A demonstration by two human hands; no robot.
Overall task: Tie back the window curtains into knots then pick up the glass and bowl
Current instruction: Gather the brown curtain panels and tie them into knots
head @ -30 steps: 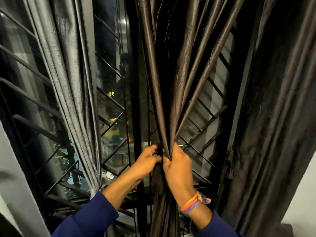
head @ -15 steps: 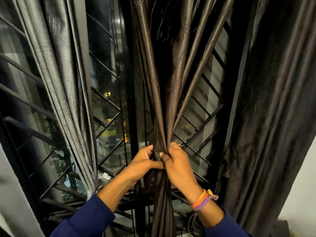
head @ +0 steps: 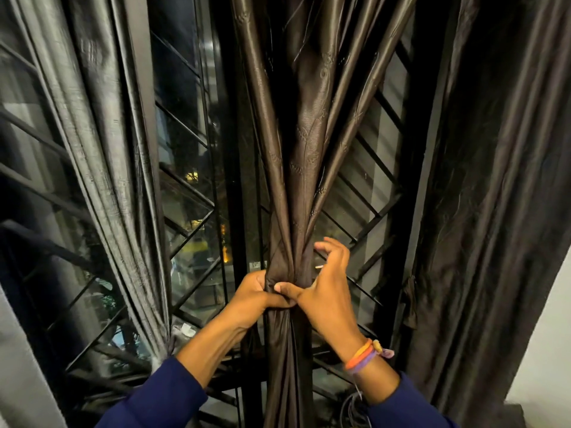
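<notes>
Left hand [head: 253,296] clenched around the gathered brown curtain [head: 304,168]; right hand [head: 327,291] half open — thumb pressing the bunch, fingers [head: 332,247] spread — before a dark barred window [head: 191,186].

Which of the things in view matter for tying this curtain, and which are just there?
Part of the job:
- shiny brown bunched centre curtain
- left hand, grip closed on that curtain
- right hand, fingers spread
- grey textured curtain on the left
- dark curtain on the right

Just there:
- black metal window grille
- orange and purple wristbands
</notes>
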